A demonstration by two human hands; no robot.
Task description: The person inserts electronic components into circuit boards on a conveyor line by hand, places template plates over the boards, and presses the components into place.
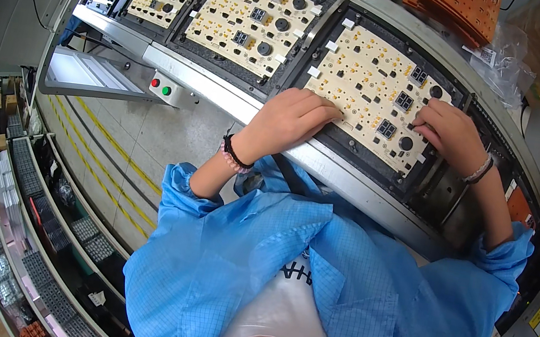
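Note:
In front of me a cream circuit board (pixel 362 76) lies in a black carrier tray (pixel 359 154). Dark digit displays (pixel 403 101), round black parts (pixel 436 92) and many small yellow parts are on it. At the board's near left edge rests my left hand (pixel 292 125), its fingers closed together and the tips against the board; what they hold, if anything, is hidden. My right hand (pixel 455 135) is over the board's right side, close to the round parts. Its thumb and fingers are pinched together, and I cannot make out what is between them.
More populated boards (pixel 245 23) sit in trays leftward along the metal-edged line (pixel 206 81). A control box (pixel 167 88) with red and green buttons hangs on its near side. Orange trays (pixel 451 9) and clear plastic bags (pixel 502 58) lie behind. Part racks (pixel 42 229) stand at lower left.

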